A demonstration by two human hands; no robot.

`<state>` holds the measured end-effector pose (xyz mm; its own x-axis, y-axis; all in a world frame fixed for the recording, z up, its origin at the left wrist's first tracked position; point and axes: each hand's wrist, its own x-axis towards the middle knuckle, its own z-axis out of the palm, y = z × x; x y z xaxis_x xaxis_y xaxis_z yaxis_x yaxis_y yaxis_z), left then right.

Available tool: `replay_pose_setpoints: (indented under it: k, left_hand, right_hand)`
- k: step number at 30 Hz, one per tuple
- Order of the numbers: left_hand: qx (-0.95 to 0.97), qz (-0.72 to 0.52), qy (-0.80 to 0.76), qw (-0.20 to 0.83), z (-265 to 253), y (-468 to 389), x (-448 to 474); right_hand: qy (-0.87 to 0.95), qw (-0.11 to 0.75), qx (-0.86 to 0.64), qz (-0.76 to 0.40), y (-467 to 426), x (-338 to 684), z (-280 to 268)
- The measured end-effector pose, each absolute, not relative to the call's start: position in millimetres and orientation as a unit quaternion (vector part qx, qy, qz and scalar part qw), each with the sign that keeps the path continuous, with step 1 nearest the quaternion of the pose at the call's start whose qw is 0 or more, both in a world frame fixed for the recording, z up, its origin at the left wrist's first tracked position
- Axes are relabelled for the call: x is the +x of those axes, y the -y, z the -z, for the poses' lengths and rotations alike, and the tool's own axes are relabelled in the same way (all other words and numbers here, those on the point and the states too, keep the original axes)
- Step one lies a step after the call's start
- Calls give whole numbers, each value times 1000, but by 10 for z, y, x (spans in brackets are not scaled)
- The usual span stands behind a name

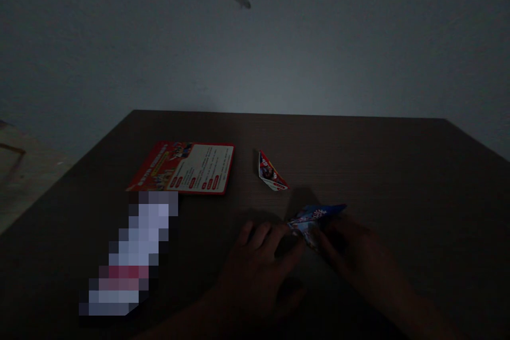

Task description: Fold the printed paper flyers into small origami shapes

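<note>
A folded blue printed paper (314, 217) is between my hands, just above or on the dark table; its pointed end reaches to the right. My left hand (258, 260) is closed at the paper's left end, with the thumb and index finger on it and the other fingers bent against the table. At the paper's right side, my right hand (354, 252) pinches it, the thumb in front and the other fingers largely in shadow behind. Beyond my hands lies a small folded red and white paper (271, 172), pointed at its ends.
A stack of red and white printed sheets (199, 167) lies at the left on the brown table (358, 149). Nearer me is a long pale item (131, 255), blurred out by pixels. A pale wall (255, 53) stands behind the table. The light is dim.
</note>
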<state>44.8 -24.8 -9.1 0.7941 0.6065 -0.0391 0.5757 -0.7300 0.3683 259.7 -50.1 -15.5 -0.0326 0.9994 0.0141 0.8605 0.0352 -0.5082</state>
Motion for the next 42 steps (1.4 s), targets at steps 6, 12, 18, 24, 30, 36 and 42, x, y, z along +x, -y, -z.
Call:
replay_pose_setpoints:
  k: [6, 12, 18, 24, 30, 36, 42]
  left_hand:
    - [930, -23, -309, 199, 42, 260, 443]
    - [932, -27, -306, 193, 2, 225, 450]
    - [930, -48, -317, 179, 59, 250, 462]
    - [925, -54, -329, 181, 95, 280, 470]
    - [921, -61, -334, 192, 98, 271, 462]
    - [916, -51, -331, 222, -13, 241, 461]
    - [914, -36, -333, 230, -68, 229, 455]
  right_hand:
    - [694, 176, -673, -186, 506, 2611, 184]
    - [700, 181, -669, -171, 511, 2616, 211]
    - [698, 170, -685, -118, 520, 2565, 237]
    - [705, 172, -680, -105, 514, 2543, 216]
    - [701, 170, -681, -126, 525, 2581, 190]
    - [711, 170, -670, -129, 558, 2660, 217]
    - [720, 138, -666, -140, 623, 2762, 192]
